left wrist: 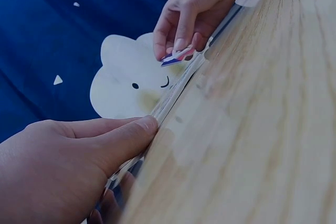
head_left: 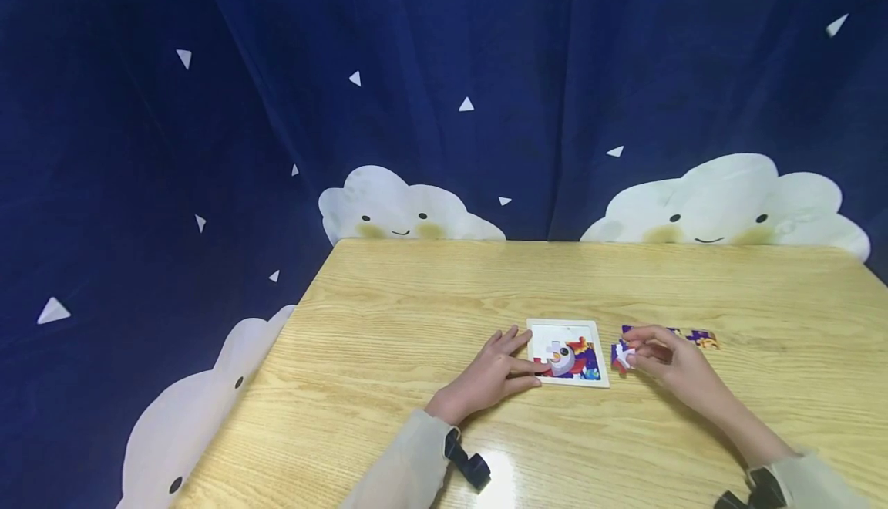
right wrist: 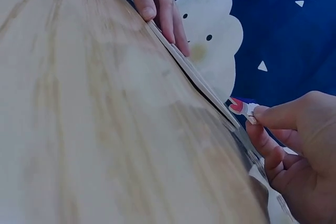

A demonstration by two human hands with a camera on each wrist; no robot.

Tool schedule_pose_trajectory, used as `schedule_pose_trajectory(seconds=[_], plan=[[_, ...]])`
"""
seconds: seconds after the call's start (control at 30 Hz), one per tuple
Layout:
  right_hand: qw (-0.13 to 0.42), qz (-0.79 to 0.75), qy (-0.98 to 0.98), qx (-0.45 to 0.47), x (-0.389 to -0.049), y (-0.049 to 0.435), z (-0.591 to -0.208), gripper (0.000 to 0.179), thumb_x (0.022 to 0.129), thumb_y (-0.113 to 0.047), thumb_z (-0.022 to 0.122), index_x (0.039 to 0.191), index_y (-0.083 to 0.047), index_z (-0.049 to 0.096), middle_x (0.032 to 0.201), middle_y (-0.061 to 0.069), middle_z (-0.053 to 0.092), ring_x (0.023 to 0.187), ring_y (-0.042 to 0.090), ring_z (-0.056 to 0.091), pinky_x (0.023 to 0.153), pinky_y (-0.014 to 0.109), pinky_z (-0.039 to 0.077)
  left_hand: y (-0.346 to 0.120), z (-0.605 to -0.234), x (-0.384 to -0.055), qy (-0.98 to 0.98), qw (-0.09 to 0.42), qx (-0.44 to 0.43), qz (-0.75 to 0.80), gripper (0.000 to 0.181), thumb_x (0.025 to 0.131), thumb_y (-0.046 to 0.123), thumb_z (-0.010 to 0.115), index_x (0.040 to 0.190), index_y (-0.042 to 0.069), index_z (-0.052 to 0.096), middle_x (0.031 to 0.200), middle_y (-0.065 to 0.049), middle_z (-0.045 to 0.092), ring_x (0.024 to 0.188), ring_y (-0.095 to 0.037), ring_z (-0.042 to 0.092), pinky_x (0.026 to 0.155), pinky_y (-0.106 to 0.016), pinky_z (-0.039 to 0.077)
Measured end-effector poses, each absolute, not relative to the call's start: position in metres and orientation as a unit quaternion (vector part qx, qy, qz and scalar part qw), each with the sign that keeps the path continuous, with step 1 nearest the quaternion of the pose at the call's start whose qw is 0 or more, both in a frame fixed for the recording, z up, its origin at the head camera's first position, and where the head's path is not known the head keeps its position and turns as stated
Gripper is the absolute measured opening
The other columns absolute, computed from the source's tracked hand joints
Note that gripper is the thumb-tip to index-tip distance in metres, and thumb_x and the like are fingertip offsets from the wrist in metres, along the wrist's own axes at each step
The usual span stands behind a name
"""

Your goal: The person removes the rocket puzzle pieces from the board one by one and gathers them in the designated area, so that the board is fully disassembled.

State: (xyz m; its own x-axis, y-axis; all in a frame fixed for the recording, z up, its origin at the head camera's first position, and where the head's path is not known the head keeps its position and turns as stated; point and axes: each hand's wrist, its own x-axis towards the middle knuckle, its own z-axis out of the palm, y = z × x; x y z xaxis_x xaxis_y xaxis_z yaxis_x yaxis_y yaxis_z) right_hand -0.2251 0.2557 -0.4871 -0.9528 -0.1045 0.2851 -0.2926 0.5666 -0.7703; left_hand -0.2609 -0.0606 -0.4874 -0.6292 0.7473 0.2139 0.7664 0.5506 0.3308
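Note:
A white-framed jigsaw puzzle lies on the table, partly filled with colourful pieces showing a round white-faced figure. My left hand rests on the frame's left side, fingers spread and extended over its edge and lower left pieces. Just right of the frame, my right hand pinches a jigsaw piece between thumb and fingers. Purple, white and red show on that piece. In the right wrist view the pinched piece is held above the table, tilted, beside the frame's edge.
More jigsaw pieces in purple and orange lie behind the right hand, partly hidden by it. The wooden table meets a dark blue curtain with clouds and white triangles at its back and left edges.

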Motion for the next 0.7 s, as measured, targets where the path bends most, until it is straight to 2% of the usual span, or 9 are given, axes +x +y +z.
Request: schedule_pose_trajectory(seconds=[0.17, 0.27, 0.7], plan=[[0.102, 0.445, -0.883, 0.109, -0.222, 0.266, -0.487, 0.032, 0.085, -0.008, 0.073, 0.116, -0.003, 0.065, 0.095, -0.009, 0.066, 0.08, -0.007, 0.063, 0.072, 0.01, 0.053, -0.06, -0.488, -0.261, -0.881, 0.025, -0.43, -0.199, 0.032, 0.097, 0.038, 0.057, 0.128, 0.031, 0.065, 0.156, -0.015, 0.039, 0.148, -0.037, 0.029, 0.12, -0.055, 0.026], [0.096, 0.443, -0.886, 0.101, -0.22, 0.27, -0.487, 0.032, 0.087, -0.01, 0.073, 0.117, -0.002, 0.064, 0.092, -0.01, 0.065, 0.079, -0.007, 0.063, 0.072, 0.01, 0.053, -0.061, -0.487, -0.261, -0.882, 0.024, -0.427, -0.198, 0.032, 0.097, 0.038, 0.058, 0.127, 0.031, 0.065, 0.156, -0.014, 0.038, 0.149, -0.036, 0.029, 0.121, -0.054, 0.026], [0.101, 0.455, -0.876, 0.122, -0.22, 0.275, -0.488, 0.033, 0.086, -0.003, 0.071, 0.117, 0.003, 0.063, 0.097, -0.016, 0.063, 0.081, -0.009, 0.062, 0.073, 0.007, 0.052, -0.061, -0.485, -0.259, -0.884, 0.018, -0.421, -0.201, 0.032, 0.096, 0.038, 0.06, 0.127, 0.031, 0.065, 0.157, -0.012, 0.036, 0.148, -0.036, 0.029, 0.122, -0.053, 0.024]])
